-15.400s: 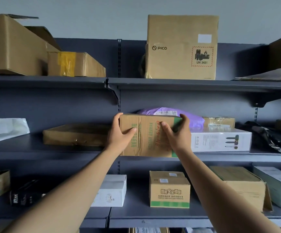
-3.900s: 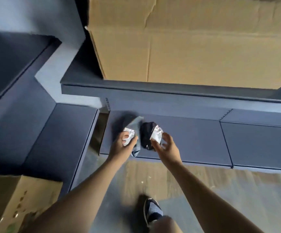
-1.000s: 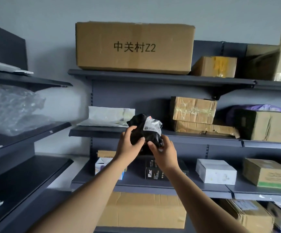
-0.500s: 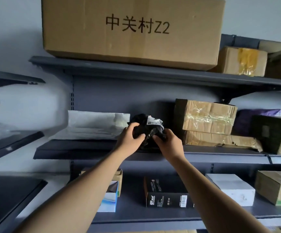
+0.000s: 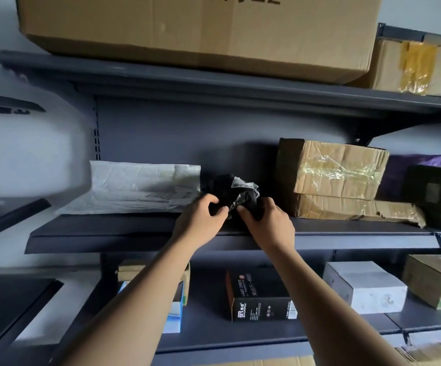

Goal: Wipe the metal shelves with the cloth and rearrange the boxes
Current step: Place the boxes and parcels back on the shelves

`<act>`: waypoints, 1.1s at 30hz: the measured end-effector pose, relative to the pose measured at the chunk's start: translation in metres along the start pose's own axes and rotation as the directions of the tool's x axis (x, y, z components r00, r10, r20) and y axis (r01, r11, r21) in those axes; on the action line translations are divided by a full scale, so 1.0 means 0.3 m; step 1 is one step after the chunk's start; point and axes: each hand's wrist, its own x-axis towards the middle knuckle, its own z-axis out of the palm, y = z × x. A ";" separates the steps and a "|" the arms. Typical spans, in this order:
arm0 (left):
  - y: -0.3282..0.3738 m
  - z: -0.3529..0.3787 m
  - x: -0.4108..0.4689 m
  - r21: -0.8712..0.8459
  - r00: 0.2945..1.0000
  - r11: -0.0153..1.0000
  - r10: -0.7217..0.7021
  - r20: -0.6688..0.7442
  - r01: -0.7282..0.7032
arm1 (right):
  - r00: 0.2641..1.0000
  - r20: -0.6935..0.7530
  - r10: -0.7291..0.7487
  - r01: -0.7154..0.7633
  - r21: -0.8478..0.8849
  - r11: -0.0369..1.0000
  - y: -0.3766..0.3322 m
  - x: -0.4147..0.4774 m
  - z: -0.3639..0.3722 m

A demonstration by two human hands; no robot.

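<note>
Both hands pinch the black labelled bundle (image 5: 234,192) on the middle shelf (image 5: 108,228) — left hand (image 5: 201,217) curled on its left flank, right hand (image 5: 267,223) on its right, each grip closed on crinkled wrap. It sits dead ahead, equally near both — in the gap between the white packet (image 5: 140,188) and the stacked taped boxes (image 5: 333,175).
</note>
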 end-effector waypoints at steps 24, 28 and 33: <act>-0.189 -0.116 -0.759 -0.311 0.989 0.947 -0.117 -0.085 0.085 | 0.943 0.216 -0.253 0.118 0.493 0.862 -0.003 -0.694 -0.002; -0.290 -0.107 -0.942 -0.271 0.978 0.943 -0.205 -0.024 0.191 | 0.919 0.316 -0.236 0.046 0.509 0.860 0.053 -0.882 0.069; -0.413 -0.053 -1.057 -0.252 0.957 0.925 -0.289 0.019 0.284 | 0.886 0.422 -0.190 -0.038 0.475 0.879 0.110 -0.990 0.165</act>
